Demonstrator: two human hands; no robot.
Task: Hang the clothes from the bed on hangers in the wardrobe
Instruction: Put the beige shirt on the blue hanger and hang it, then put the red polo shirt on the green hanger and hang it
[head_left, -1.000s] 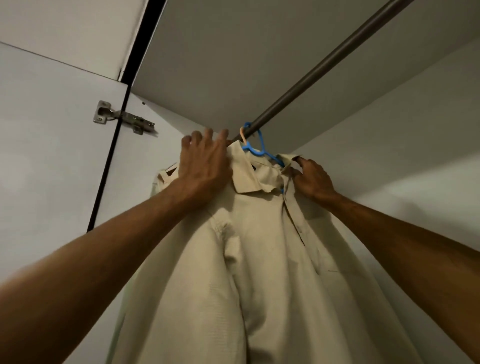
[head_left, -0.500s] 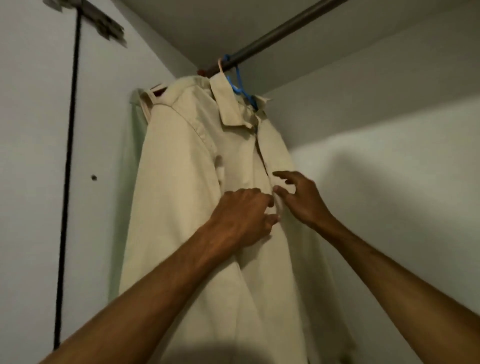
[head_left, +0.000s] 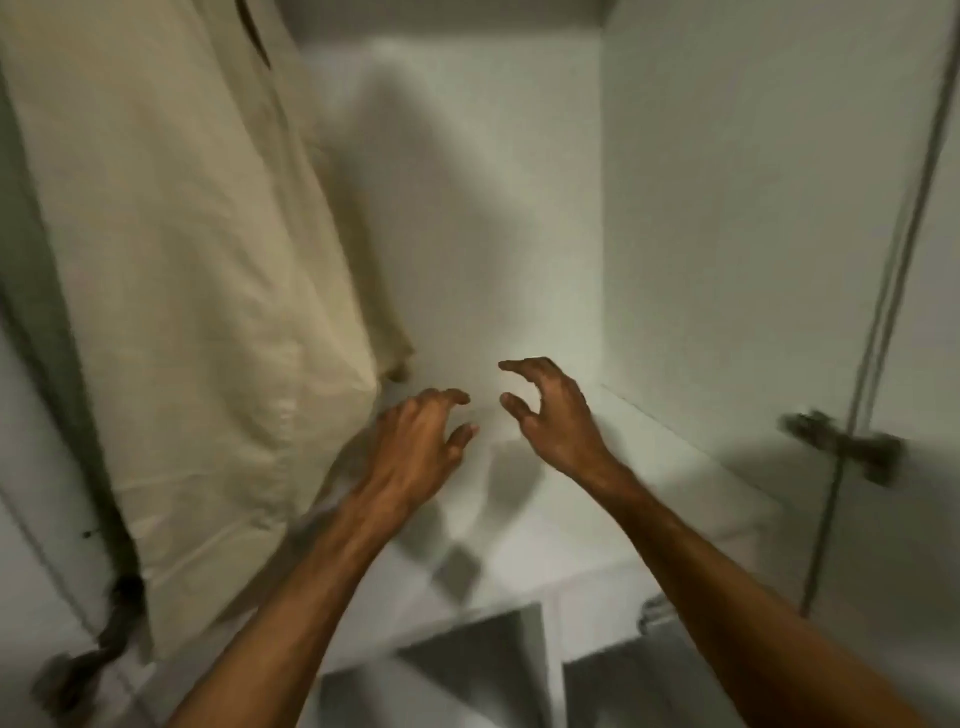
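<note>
The shirt (head_left: 197, 270) hangs at the left side of the wardrobe (head_left: 727, 208), its long axis running top to bottom with a small lean; the hem points down toward the shelf (head_left: 597, 499), and the collar end is above the frame, so the hanger and the rail are not visible. The picture is blurred by motion.

Both hands are empty and away from the cloth. The left hand (head_left: 415, 447) is just beside the lower edge of the shirt, fingers (head_left: 447, 397) loosely curled and a little spread, holding nothing. The right hand (head_left: 550, 415) is near it, over the shelf, thumb and fingers apart in an open claw shape, also holding nothing.

In my judgement this shirt is finished and the step in hand is to let go and return to the bed for the next garment. To do it well, the hands should leave without brushing the hem, so the shirt does not swing or slip from its hanger. It is good also to check that the front lies flat, and that free space is kept at the right of the shirt for the next hanger.
</note>
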